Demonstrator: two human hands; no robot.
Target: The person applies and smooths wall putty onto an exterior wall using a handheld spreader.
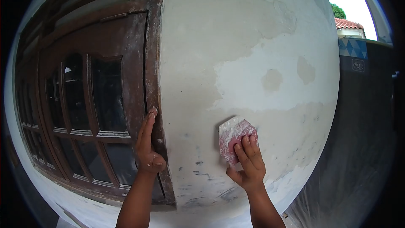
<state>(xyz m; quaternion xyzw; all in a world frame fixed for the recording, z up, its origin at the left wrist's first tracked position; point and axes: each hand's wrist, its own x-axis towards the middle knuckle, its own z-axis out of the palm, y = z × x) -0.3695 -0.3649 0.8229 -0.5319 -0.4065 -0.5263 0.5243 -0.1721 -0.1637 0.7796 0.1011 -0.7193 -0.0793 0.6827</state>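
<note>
My right hand holds a flat pink hexagonal pad smeared with white paste. Its fingers lie over the pad's lower right part, thumb low at the near edge. Behind the pad is the plastered wall, beige with whiter patches and some dark scuffs lower down. At the right post of the brown wooden window frame, my left hand rests with fingers stretched upward and holds nothing. White residue marks its fingertips and thumb.
Dark glass panes fill the window at left. On the right stands a dark panel with a blue patterned strip near its top. Beyond it show a red tiled roof and a green tree.
</note>
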